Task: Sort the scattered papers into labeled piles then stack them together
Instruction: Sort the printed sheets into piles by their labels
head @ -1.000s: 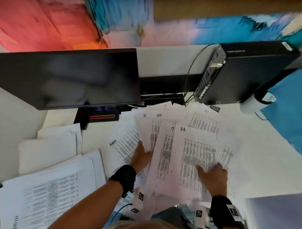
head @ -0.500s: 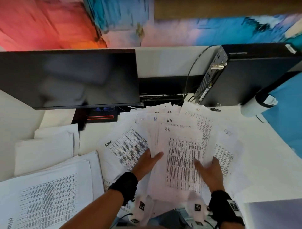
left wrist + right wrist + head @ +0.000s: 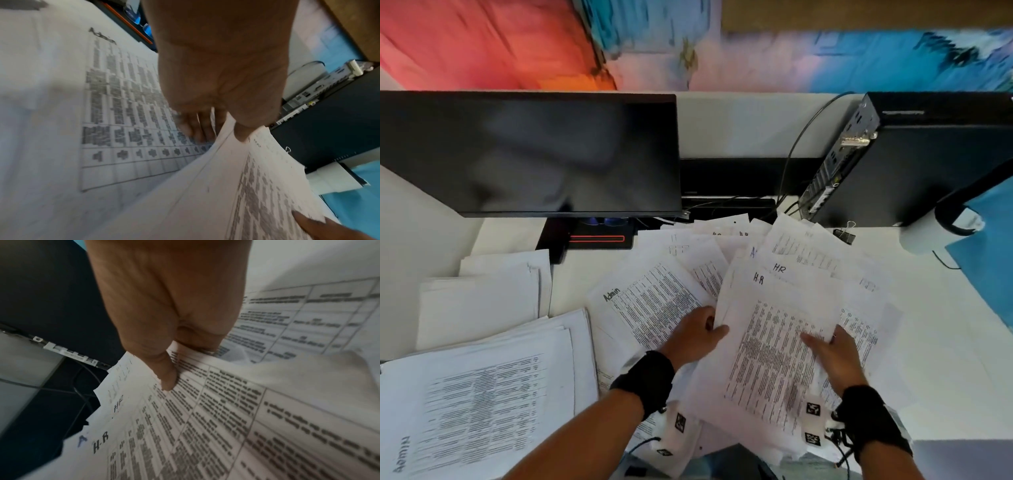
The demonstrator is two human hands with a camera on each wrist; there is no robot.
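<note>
**Papers still mid-sort, HR sheet is the one in hand**

Papers (image 3: 774,274) are fanned out across the middle of the tabletop (image 3: 945,342), below the monitor (image 3: 527,154) and the black computer box (image 3: 928,164) at the upper right of the frame. The sheet marked H.R (image 3: 774,342) sits on top, just right of centre, and both hands are on it. Left hand (image 3: 695,335) pinches its left edge, thumb on top and fingers (image 3: 197,128) tucked under. Right hand (image 3: 832,356) has the right edge the same way, thumb pressed on the print, fingers (image 3: 197,340) curled beneath.

So my read: we're in the sorting step, lifting out an HR page. An Admin sheet (image 3: 654,308) lies just left of it, another HR one (image 3: 808,270) pokes out behind. Sorted-looking piles (image 3: 482,394) sit at the lower left.

Next move probably needs a clean peel, so nothing underneath gets dragged along, then a drop on the matching pile. I can't tell which pile is HR.
</note>
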